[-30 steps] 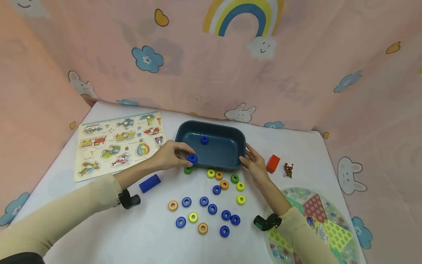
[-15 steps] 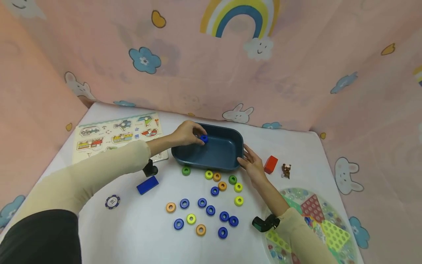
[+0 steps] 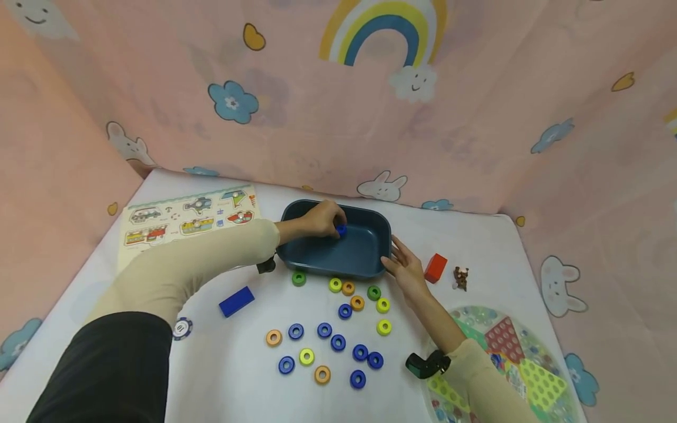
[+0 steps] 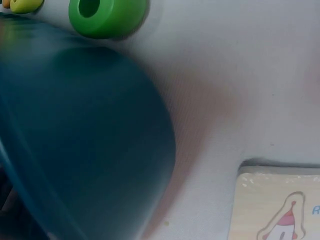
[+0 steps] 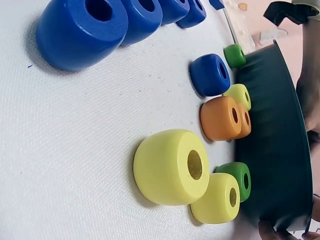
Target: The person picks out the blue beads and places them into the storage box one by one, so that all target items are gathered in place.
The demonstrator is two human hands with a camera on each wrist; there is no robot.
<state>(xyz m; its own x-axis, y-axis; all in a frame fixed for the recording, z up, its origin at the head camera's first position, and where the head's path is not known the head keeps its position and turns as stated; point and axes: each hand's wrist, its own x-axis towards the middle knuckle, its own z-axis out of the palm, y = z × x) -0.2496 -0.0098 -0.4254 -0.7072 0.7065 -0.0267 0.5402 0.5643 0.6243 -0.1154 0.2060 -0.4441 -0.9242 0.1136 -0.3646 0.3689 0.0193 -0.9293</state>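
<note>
The left hand reaches down into the dark teal tray, its fingers bent and pinching a blue bead at their tips. That bead sits at the right side of the fingertips, low inside the tray and just right of its middle; whether it touches the floor I cannot tell. The palm and wrist lie left of it, over the tray's left half. The left wrist view shows the tray's outer wall but not the pinch.

The right hand rests against the tray's near right corner, fingers loosely extended along the outside of the right end, thumb at the near side, well apart from the pinched bead.

Just outside the near wall lie a green bead on the left, a yellow bead and an orange bead near the middle. More blue, yellow and orange beads spread nearer on the white table. A red block lies right of the right hand.
</note>
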